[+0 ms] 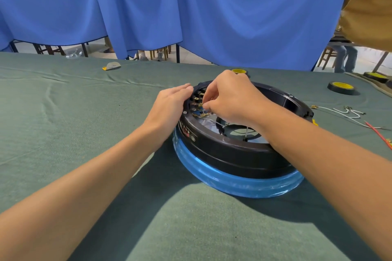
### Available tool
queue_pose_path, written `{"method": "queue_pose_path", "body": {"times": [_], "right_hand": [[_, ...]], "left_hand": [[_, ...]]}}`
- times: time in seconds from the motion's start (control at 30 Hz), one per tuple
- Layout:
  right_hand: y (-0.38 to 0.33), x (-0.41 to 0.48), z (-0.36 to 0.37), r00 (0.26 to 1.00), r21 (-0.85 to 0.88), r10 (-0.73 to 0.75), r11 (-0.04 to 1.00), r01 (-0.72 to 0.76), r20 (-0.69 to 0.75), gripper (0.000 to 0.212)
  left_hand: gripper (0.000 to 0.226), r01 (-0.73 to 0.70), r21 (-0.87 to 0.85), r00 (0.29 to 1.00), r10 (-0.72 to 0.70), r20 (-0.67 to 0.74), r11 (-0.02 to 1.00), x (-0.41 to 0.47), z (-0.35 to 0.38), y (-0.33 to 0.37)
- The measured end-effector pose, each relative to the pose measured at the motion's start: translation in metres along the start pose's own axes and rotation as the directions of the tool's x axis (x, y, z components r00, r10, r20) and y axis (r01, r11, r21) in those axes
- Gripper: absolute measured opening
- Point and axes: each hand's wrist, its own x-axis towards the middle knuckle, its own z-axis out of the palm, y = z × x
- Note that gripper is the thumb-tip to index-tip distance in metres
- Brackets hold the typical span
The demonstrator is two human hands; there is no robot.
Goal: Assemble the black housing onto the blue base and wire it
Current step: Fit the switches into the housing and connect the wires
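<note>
Far-left rim of black housing [233, 154] is covered by right hand [231, 99]; the terminals [198, 99] beneath it are only partly seen. A brass connector [204, 105] is pinched in its fingertips, too small for its seating to be told. The thumb of left hand [169, 106] is hidden. The label [187, 133] on the housing wall cannot be read. Far side of blue base [233, 182] is hidden by the housing. One tape roll [239, 71] is half hidden behind the right hand. The red wire [379, 135] is cut off at the right edge, and both forearms at the lower edges.
</note>
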Motion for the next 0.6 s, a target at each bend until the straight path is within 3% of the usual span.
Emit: {"method": "queue_pose_path", "body": {"times": [0.13,0.37,0.6], "right_hand": [[0.000,0.000,0.000,0.999,-0.051,-0.041,0.998,0.040,-0.003,0.005],[-0.005,0.000,0.001,0.979,-0.324,-0.202,0.926,0.195,0.012,0.006],[-0.002,0.005,0.003,0.992,-0.216,-0.128,0.969,0.124,-0.007,0.005]], "left_hand": [[0.059,-0.098,-0.019,0.988,0.095,-0.121,0.995,-0.012,0.002,-0.016],[0.058,-0.166,0.084,0.960,0.181,-0.212,0.983,-0.014,0.003,-0.021],[0.051,-0.219,0.131,0.935,0.247,-0.257,0.967,-0.014,0.002,-0.024]]}}
